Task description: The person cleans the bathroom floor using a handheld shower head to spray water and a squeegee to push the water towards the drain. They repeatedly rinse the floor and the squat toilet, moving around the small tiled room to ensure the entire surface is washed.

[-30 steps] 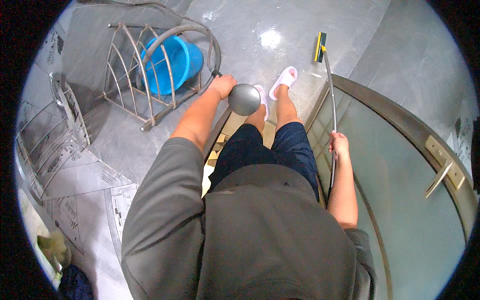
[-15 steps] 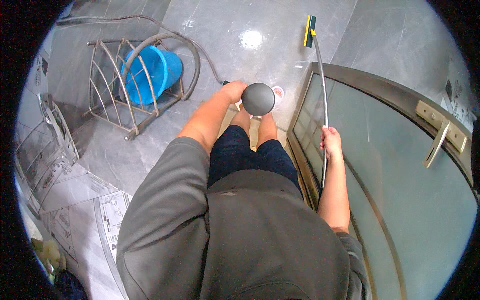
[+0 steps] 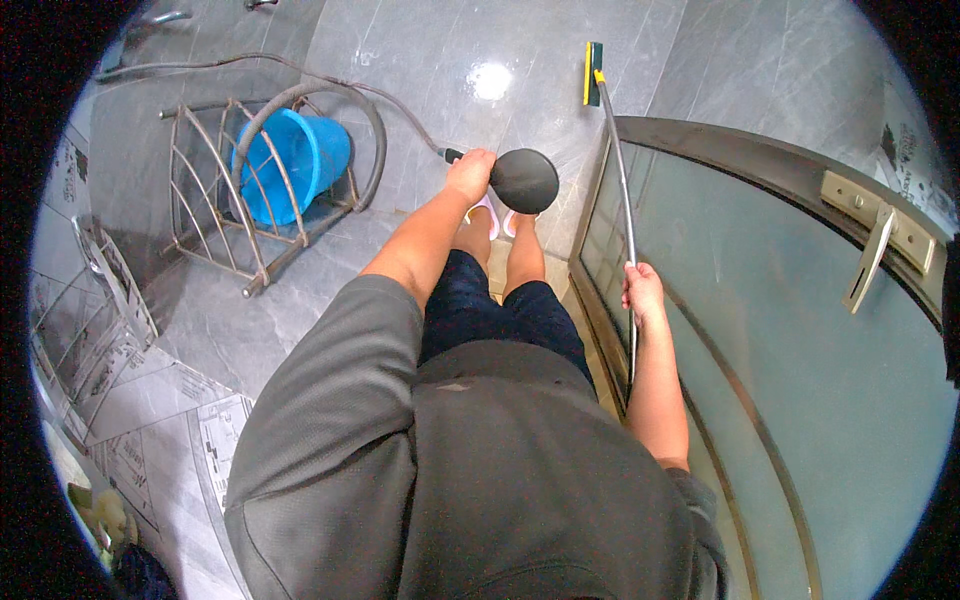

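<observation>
My left hand [image 3: 471, 176] is closed around the handle of a shower head with a round black face [image 3: 525, 181], held above my feet. Its hose [image 3: 400, 105] trails off to the far left. In my right hand [image 3: 644, 292], fingers wrapped, is the metal pole of a long-handled floor brush or squeegee [image 3: 592, 74]; its yellow and dark green head is at the far end, over the grey tiles. I cannot tell whether that head touches the floor. Most of the shower head's handle is hidden in my grip.
A metal rack [image 3: 205, 190] lies left, with a blue bucket [image 3: 325, 160] and a thick grey hose loop [image 3: 378, 150] by it. Along my right stands a frosted glass door [image 3: 800, 330] with a lever handle [image 3: 868, 260]. The tiled floor [image 3: 400, 30] shines wet; I wear pale slippers [image 3: 491, 217].
The shower head has turned slightly and sits a little farther right, showing both slippers more. The view has shifted, and the brush head and pole appear slightly farther left. Both grips stay the same.
</observation>
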Motion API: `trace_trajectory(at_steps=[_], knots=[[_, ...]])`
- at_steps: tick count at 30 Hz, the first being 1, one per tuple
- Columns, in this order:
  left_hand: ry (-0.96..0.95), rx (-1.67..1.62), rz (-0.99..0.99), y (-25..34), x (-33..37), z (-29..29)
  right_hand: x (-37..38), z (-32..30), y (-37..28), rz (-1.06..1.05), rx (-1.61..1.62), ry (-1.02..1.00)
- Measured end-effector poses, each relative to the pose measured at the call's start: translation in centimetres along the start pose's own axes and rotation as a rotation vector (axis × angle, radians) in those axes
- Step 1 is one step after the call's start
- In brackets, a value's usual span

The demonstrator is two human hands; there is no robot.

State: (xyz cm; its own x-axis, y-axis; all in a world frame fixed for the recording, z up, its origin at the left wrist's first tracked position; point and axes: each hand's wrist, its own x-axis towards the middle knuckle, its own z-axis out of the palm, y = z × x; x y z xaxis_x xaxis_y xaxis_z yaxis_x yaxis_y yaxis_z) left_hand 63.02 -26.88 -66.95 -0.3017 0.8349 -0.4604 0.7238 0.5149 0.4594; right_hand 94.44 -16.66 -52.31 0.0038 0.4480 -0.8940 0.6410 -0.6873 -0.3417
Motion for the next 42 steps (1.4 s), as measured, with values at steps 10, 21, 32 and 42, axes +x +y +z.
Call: trace_trajectory(at_steps=[10, 21, 32, 42], knots=[[0.090, -0.049, 0.133, -3.5, -0.7, -1.8, -0.7, -0.1, 5.1, 0.184, 0.162, -0.154], [0.038, -0.099, 0.077, -1.8, 1.2, -1.6, 0.7, 1.4, 5.5, 0.419, 0.256, -0.220], [0.074, -0.456, -0.225, -2.7, 2.3, -4.7, 0.9, 2.1, 7.1, 0.396, 0.300, -0.302], [0.274, -0.163, -0.460, -10.0, -5.0, -7.1, -11.8, -0.8, 17.2, -0.040, -0.276, 0.141]])
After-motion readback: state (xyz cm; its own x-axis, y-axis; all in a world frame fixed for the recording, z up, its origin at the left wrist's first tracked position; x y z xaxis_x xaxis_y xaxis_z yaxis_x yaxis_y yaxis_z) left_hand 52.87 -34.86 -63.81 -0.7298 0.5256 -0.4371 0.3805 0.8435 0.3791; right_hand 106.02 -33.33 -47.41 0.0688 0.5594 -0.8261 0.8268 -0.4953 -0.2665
